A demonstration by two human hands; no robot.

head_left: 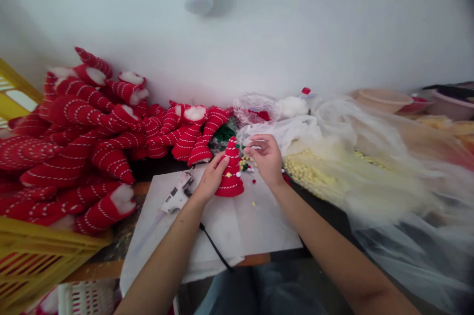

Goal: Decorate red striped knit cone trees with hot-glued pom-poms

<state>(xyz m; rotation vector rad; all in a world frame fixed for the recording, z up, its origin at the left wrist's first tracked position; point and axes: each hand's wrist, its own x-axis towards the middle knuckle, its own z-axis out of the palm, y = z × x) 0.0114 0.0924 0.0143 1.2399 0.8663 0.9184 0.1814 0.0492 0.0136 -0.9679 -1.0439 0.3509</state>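
Note:
My left hand (214,176) is closed around the left side of a red stuffed cone (231,184) with white stitched lines, held upright above the white paper. Yellow and white pom-poms sit on the cone's front. Close to the cone's upper right edge, my right hand (267,156) pinches what looks like a small green pom-pom (243,147). Loose pom-poms (245,163) in yellow, green, red and white lie behind and beside the cone. A white glue gun (177,195) rests on the paper to the left of my left hand.
Many red striped stuffed cones (74,112) are heaped at the left, by a yellow crate (44,241). On the right, clear plastic bags (370,172) spread out, one with yellow pom-poms (307,169). Bowls (383,100) stand behind. White paper (270,228) covers the table's front.

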